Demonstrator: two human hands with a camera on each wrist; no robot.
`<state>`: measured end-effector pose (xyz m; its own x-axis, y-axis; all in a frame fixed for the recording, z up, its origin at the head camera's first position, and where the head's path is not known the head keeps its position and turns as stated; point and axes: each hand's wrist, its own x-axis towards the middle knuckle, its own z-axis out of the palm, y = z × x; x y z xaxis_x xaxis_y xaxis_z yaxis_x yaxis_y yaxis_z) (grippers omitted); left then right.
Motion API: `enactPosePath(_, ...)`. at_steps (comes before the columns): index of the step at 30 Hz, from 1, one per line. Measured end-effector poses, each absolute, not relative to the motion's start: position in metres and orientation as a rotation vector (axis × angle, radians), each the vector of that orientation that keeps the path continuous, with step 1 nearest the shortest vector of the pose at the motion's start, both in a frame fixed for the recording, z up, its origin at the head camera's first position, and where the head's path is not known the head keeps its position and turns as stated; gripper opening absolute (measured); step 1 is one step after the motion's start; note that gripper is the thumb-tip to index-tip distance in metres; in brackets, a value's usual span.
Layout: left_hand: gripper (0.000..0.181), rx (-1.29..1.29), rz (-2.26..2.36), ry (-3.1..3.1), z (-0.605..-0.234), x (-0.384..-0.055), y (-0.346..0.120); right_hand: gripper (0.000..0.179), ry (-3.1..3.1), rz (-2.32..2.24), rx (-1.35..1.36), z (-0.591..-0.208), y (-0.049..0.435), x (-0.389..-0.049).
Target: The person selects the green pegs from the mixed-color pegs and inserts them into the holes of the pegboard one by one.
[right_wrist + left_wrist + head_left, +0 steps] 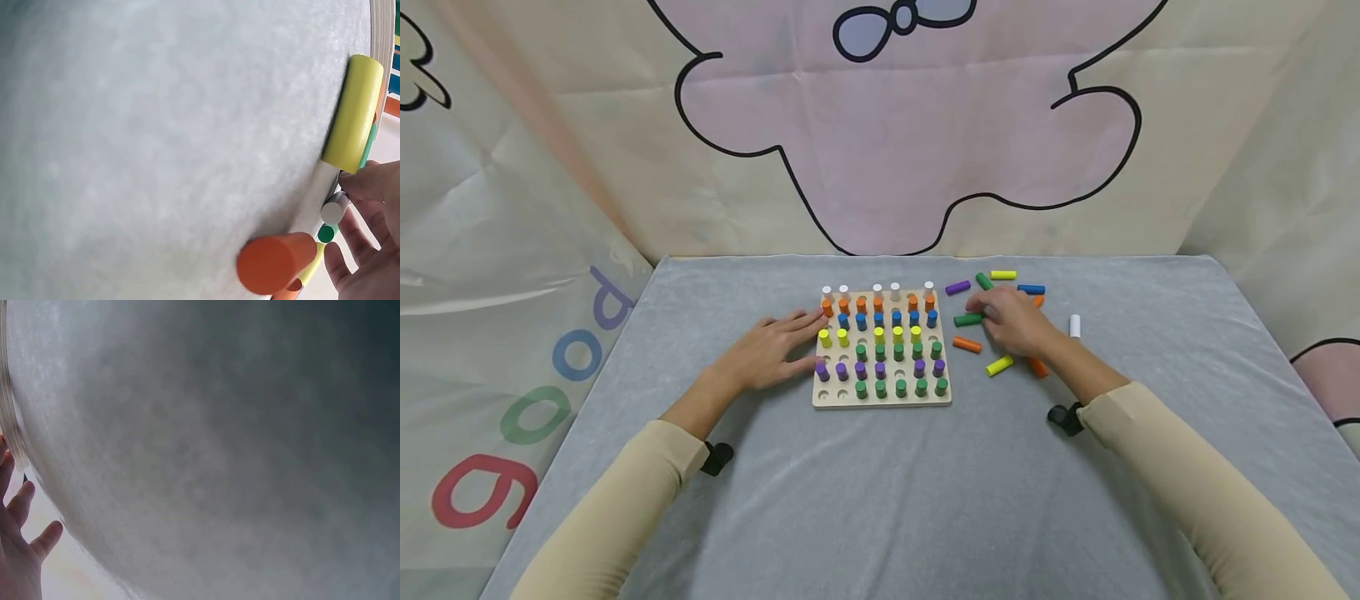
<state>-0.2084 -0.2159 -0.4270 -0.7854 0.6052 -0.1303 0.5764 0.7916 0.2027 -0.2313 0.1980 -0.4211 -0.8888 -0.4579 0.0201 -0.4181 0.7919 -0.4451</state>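
A wooden pegboard (851,400) holds rows of white, orange, blue, yellow, green and purple pegs. Some of its holes are bare, several of them at the near left and in the fourth and fifth rows. My left hand (775,350) rests with spread fingers against the board's left edge; the left wrist view catches its fingers (49,539) at the margin. To the right of the board, my right hand (1017,321) is lowered among loose pegs, close to a green peg (967,320). Between its thumb and fingers, the right wrist view shows a pale peg (332,211), apparently pinched; the head view hides it.
Loose pegs lie around my right hand: purple (958,287), yellow (1003,275), blue (1032,289), orange (967,344) and another yellow (999,366). A white peg (1075,326) lies farther right. Grey cloth (880,500) covers the table, with a printed curtain behind.
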Motion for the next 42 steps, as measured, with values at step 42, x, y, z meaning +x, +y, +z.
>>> enactPosePath(42, 0.077, 0.928, 0.229, 2.788, -0.426, -0.209, -0.216, 0.036, 2.911, -0.892, -0.892, -0.388, 0.170, -0.212)
